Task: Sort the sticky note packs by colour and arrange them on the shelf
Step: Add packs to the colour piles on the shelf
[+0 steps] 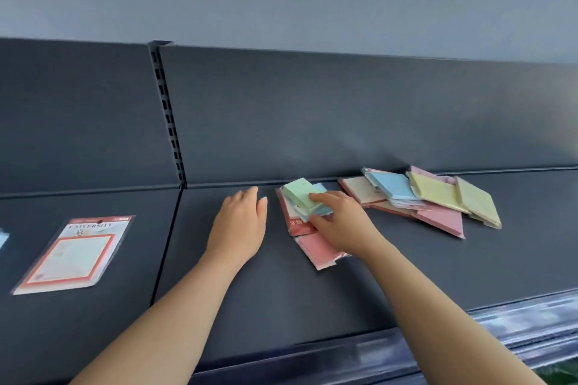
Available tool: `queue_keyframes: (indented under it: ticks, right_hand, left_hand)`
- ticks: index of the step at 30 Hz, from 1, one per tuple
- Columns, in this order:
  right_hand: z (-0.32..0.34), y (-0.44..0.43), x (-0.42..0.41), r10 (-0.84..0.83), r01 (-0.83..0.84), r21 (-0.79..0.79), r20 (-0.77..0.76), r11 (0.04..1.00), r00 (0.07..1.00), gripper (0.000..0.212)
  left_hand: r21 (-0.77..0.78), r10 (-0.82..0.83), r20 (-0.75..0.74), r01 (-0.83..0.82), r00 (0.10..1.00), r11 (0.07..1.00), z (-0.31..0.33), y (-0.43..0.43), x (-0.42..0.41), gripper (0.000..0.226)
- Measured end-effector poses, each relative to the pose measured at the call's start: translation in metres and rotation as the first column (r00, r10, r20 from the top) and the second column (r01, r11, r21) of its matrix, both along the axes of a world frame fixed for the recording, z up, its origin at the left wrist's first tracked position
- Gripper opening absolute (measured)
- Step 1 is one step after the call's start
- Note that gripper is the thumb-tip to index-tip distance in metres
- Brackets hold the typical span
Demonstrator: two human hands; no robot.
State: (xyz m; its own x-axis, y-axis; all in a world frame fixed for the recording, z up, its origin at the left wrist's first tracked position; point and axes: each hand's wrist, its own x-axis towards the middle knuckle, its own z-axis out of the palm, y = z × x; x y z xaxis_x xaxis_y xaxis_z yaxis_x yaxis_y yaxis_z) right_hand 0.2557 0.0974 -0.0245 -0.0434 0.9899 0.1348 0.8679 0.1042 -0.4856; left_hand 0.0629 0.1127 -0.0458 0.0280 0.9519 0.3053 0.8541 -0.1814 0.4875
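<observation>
On the dark shelf my right hand pinches a small stack with a green pack on top and a light blue pack under it. This stack lies over a red-edged pack and a pink pack. My left hand hovers open just left of the stack, touching no pack. To the right lies a loose pile: a blue pack, two yellow packs, another pink pack and a red-edged pack.
A larger red-bordered notepad pack lies flat on the left shelf section, with a sliver of a blue item at the left edge. A slotted upright divides the back panels. The shelf's front rail runs along the bottom right.
</observation>
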Motion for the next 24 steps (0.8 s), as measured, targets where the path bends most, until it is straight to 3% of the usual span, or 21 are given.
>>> queue_keyframes:
  ticks: [5, 12, 20, 24]
  right_hand:
    - [0.001, -0.013, -0.030, 0.143, -0.141, 0.023, -0.098, 0.990, 0.985, 0.041]
    - [-0.004, -0.019, -0.029, 0.036, -0.035, 0.010, -0.102, 0.999, 0.994, 0.041]
    - [-0.005, -0.020, -0.029, -0.019, 0.031, 0.034, -0.308, 0.999, 0.951, 0.056]
    - [-0.001, -0.020, -0.029, -0.035, 0.057, 0.043, -0.404, 0.997, 0.914, 0.054]
  left_hand:
    - [-0.069, 0.016, 0.227, -0.001, 0.974, 0.998, 0.003, -0.002, -0.005, 0.063]
    - [-0.102, -0.026, 0.107, 0.037, 0.994, 0.994, 0.004, -0.001, -0.010, 0.059]
    - [-0.138, 0.004, 0.311, 0.041, 0.950, 0.990, 0.005, -0.005, -0.016, 0.038]
    - [-0.155, 0.008, 0.420, 0.063, 0.907, 0.986, 0.008, -0.006, -0.018, 0.053]
